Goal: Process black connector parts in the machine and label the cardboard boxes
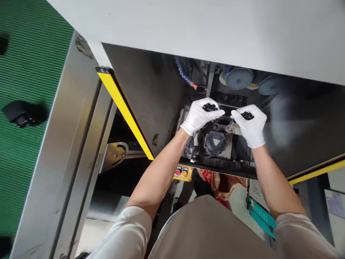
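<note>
Hand, left (198, 116): white-gloved, fingers curled around a glossy black part (210, 107). Hand, right (256, 125): likewise curled around a second black part (247, 115), apart from the first. Nearer, between them: round dark unit (212, 146). Far left: blue segmented hose (182, 72). Far right: grey discs (239, 78). Near left: yellow button panel (189, 174).

Place: looks like a factory floor or machine workshop
Machine (205, 28): large, white-cased, 1 o'clock, with a dark open chamber
Wheels (239, 78): two, round and grey, inside at 2 o'clock
Hose (181, 69): blue, jointed, orange-tipped, 12 o'clock
Buttons (184, 173): red and yellow, 6 o'clock
Mat (29, 61): green, ribbed, 10 o'clock, beside a metal frame (59, 126)
</note>
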### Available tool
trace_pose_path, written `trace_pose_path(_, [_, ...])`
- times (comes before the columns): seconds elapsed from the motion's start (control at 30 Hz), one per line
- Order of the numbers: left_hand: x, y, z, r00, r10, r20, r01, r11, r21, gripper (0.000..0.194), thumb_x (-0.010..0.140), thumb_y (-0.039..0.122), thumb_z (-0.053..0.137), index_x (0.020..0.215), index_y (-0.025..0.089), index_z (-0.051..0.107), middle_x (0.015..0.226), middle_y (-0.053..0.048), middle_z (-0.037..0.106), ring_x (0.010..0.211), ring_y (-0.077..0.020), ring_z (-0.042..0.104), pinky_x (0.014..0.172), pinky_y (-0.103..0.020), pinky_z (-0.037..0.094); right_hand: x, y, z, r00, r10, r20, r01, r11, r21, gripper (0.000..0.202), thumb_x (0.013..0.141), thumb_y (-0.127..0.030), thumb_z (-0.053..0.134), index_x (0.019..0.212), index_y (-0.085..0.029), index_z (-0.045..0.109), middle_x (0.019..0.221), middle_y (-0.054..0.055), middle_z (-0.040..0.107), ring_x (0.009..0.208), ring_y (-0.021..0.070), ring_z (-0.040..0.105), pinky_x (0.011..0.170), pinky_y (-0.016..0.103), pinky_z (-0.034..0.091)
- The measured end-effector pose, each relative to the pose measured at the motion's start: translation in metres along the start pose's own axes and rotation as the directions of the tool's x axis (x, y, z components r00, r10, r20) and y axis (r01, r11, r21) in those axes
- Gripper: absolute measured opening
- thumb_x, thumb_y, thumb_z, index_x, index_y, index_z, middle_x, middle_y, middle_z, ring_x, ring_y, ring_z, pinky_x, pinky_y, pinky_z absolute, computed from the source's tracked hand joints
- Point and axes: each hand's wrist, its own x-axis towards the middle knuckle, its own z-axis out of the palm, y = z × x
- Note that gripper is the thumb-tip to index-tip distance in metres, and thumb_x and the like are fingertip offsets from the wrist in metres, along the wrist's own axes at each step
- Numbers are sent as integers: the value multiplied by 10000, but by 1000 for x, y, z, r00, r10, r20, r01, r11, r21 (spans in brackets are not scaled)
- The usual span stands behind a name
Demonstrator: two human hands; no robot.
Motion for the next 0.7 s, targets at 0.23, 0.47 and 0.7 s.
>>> trace_pose_path(0.23, [2, 0, -4, 993, -101, 66, 110, 981, -159, 457, 579, 471, 967, 711, 137, 684, 700, 3, 653, 653, -122, 576, 675, -275, 472, 6, -3, -4, 995, 2, 99, -1, 1000, -11, 192, 803, -278, 797, 707, -210, 646, 716, -23, 712, 699, 173, 677, 709, 314, 522])
trace_pose_path(0.47, [2, -9, -8, 994, -99, 43, 106, 977, -188, 435, 578, 465, 968, 727, 141, 719, 734, -8, 693, 676, -126, 603, 676, -272, 488, 5, -4, -3, 993, 34, 110, -37, 999, 21, 190, 806, -264, 796, 710, -214, 639, 702, -20, 714, 685, 179, 682, 702, 315, 520])
trace_pose_path(0.7, [4, 8, -22, 982, -91, 168, 95, 995, -13, 454, 641, 524, 917, 774, 125, 744, 797, -47, 729, 759, -167, 642, 767, -312, 506, 16, -14, -16, 964, 83, 253, -79, 996, -26, 247, 818, -338, 792, 713, -195, 619, 736, -6, 707, 725, 181, 671, 732, 307, 486])
